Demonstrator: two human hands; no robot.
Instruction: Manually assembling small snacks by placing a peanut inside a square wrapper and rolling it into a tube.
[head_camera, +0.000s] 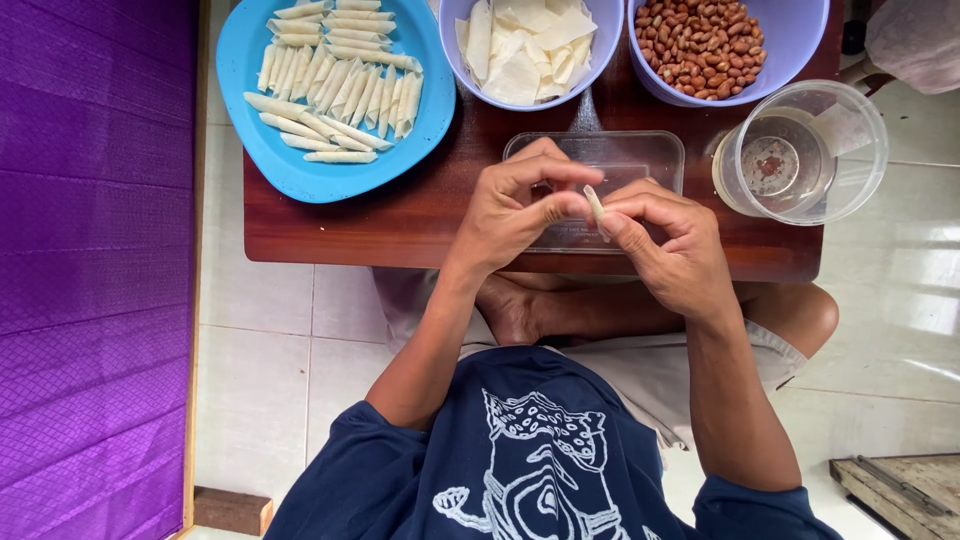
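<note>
- Nearest the camera: the person sits cross-legged on the tiled floor (270, 370) in a dark blue shirt, forearms reaching forward over a low wooden tabletop (400, 220).
- Left hand (505, 215): fingers (560, 205) together, pinched on the lower part of a small pale pastry roll (595, 205).
- Right hand (670, 240): fingers (620, 222) together, clamped on the same roll from the other side. The roll stands nearly upright between the two hands, above the near edge of the tabletop.
- Directly beneath the hands: a shallow clear rectangular tray (640, 155), partly hidden by them.
- Right of the tray: a clear plastic tub (800, 150) holding a little liquid.
- Far left: a blue plate (250, 100) carrying rows of finished rolls (335, 90).
- Far centre: a pale purple bowl (450, 45) of cut wrapper sheets (525, 45); beside it, a second bowl (800, 40) of peanuts (700, 45).
- Risk, judged: excess pinch pressure would likely tear or flatten the thin wrapper.
- Risk, judged: a loose pinch would let the roll unwind or drop to the floor, since it is held near the tabletop edge.
- Risk, judged: an elbow sweep could tip the tub.
</note>
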